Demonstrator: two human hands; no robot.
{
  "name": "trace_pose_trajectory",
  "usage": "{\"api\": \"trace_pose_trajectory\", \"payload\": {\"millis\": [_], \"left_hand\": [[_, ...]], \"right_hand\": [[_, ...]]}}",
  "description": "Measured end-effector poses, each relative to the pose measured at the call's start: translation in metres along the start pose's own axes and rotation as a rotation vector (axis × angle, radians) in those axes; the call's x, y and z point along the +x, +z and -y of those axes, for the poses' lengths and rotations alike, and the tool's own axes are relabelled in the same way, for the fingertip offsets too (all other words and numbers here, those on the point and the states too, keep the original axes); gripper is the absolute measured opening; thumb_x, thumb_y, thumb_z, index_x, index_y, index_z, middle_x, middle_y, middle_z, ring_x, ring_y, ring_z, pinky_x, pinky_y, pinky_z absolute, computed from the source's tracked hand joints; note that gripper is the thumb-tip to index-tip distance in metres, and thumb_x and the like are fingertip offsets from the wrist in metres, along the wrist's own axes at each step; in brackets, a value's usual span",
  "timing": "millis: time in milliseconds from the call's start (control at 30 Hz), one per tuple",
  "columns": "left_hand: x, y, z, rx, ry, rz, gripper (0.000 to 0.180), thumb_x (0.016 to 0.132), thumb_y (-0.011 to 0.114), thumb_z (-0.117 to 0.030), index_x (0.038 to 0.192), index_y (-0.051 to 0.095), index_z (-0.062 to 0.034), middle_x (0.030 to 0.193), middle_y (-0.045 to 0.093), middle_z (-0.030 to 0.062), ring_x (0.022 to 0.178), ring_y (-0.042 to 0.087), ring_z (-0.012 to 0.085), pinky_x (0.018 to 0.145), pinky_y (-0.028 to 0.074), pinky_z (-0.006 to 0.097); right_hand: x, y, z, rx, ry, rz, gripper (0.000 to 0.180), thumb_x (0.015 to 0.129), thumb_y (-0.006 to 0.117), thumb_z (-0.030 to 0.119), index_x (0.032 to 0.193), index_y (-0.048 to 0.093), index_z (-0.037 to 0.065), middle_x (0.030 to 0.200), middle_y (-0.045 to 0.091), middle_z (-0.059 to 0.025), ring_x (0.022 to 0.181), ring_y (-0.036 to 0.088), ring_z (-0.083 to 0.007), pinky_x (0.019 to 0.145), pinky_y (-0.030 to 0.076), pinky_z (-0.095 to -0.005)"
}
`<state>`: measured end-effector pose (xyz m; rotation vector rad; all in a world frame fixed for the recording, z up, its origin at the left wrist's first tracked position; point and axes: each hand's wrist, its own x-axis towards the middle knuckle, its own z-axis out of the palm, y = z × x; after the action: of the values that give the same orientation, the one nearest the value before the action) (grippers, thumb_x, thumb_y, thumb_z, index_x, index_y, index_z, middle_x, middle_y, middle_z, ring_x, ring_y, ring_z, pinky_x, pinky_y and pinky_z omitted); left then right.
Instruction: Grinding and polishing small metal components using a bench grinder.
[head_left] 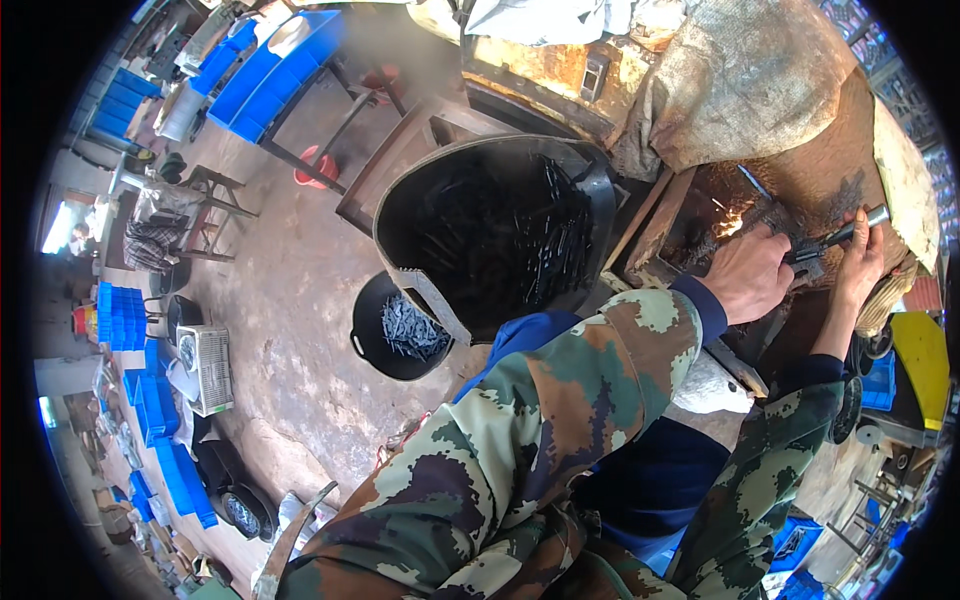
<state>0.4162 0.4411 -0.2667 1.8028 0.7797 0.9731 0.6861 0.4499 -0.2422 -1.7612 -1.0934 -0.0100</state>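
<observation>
Both my hands are close together at the right, over a dark, gritty work spot. My left hand [748,272] is closed, its fingertips down by glowing sparks [729,222]; what they grip is hidden. My right hand [858,262] is wrapped round a dark rod-like tool with a silver cylindrical end [877,215], which points up and right. The tool's dark inner end reaches toward my left hand. Just beyond lies a thin bluish metal strip [754,181]. A stained cloth [755,95] drapes over the machine behind the sparks.
Left of my hands stands a large black tub [393,190] with dark slim metal pieces. Below it, a smaller black bucket [362,335] holds grey pieces. Blue crates [265,90] rest on a stand at the far left. A red bucket [316,168] is on the floor.
</observation>
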Motion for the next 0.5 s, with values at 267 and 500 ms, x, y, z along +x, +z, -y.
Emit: {"api": "trace_pose_trajectory", "payload": {"millis": [267, 500], "left_hand": [[-0.001, -0.008, -0.007, 0.008, -0.046, 0.056, 0.024, 0.089, 0.059, -0.020, 0.102, 0.065, -0.0007, 0.070, 0.067, 0.0216, 0.076, 0.067, 0.0438, 0.076, 0.051, 0.054], [0.000, -0.008, -0.008, 0.024, -0.084, 0.090, 0.025, 0.088, 0.060, -0.020, 0.100, 0.065, 0.0017, 0.078, 0.068, 0.0242, 0.080, 0.067, 0.0448, 0.080, 0.051, 0.054]], "right_hand": [[-0.007, 0.004, 0.011, -0.045, -0.004, -0.018, 0.041, 0.100, 0.060, 0.043, 0.109, 0.070, 0.004, 0.090, 0.072, -0.0044, 0.083, 0.065, -0.0132, 0.078, 0.055, -0.0294], [-0.004, 0.002, 0.003, 0.022, -0.001, 0.013, 0.043, 0.101, 0.060, 0.041, 0.120, 0.065, 0.003, 0.098, 0.072, -0.0040, 0.087, 0.066, -0.0126, 0.077, 0.055, -0.0295]]}}
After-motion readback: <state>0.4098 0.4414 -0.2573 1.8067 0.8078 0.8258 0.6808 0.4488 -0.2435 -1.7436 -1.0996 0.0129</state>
